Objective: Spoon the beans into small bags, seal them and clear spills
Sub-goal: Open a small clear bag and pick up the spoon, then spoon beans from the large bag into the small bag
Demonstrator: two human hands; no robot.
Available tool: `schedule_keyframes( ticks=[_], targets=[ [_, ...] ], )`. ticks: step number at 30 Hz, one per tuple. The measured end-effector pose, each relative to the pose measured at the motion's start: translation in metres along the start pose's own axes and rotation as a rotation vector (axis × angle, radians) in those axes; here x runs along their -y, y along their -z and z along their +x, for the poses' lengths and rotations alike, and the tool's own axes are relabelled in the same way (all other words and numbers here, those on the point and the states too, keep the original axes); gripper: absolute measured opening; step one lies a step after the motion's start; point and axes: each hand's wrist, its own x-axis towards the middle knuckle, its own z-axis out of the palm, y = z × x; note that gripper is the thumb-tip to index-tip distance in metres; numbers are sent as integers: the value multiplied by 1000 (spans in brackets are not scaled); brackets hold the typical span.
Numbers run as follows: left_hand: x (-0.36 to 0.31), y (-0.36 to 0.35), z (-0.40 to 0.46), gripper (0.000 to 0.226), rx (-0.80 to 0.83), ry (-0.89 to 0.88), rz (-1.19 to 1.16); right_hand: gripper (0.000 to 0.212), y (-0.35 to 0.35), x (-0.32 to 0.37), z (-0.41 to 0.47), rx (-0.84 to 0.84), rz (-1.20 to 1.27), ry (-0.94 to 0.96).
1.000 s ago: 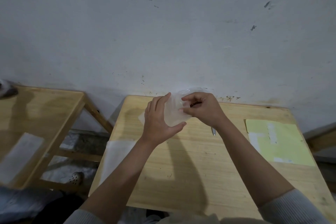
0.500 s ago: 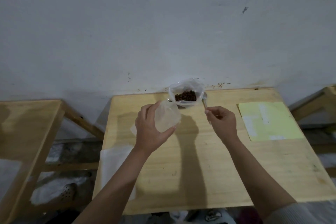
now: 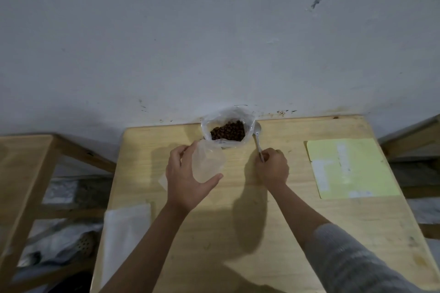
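A clear plastic bag (image 3: 207,126) full of dark brown beans (image 3: 228,131) stands open at the far edge of the wooden table (image 3: 238,233), against the wall. My left hand (image 3: 185,181) holds a small empty clear bag (image 3: 208,164) upright just in front of the bean bag. My right hand (image 3: 272,167) grips the handle of a metal spoon (image 3: 257,138); the spoon's bowl lies beside the bean bag on its right.
A yellow-green sheet (image 3: 350,169) with white strips lies on the table's right side. A pile of flat clear bags (image 3: 126,228) hangs over the near left edge. Another wooden table (image 3: 21,162) stands to the left, and a white wall rises behind.
My right hand let go of the small bag, moved right and took hold of the spoon handle. The view tilted, bringing the bean bag into sight.
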Motion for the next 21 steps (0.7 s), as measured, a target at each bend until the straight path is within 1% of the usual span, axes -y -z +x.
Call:
schedule_keyframes(
  ticks=[3, 5, 10, 13, 15, 18, 19, 21],
  targets=[
    [-1, -4, 2, 94, 16, 21, 7, 19, -2, 0, 1, -43, 23, -25],
    [0, -7, 3, 94, 21, 31, 15, 18, -1, -2, 2, -77, 79, -48],
    [7, -9, 6, 97, 22, 61, 36, 13, 24, -3, -3, -274, 350, -40],
    [12, -9, 8, 98, 27, 84, 24, 10, 51, 3, -9, -361, 482, 17],
    [15, -8, 8, 99, 29, 88, 18, 8, 67, 9, -10, -394, 623, 60],
    [19, -8, 10, 99, 34, 90, 18, 5, 91, 21, -9, -495, 707, 191],
    [20, -8, 11, 99, 45, 89, 22, 5, 98, 27, -9, -509, 725, 226],
    [21, -10, 13, 99, 78, 84, 36, 5, 108, 41, -9, -482, 800, 262]
  ],
)
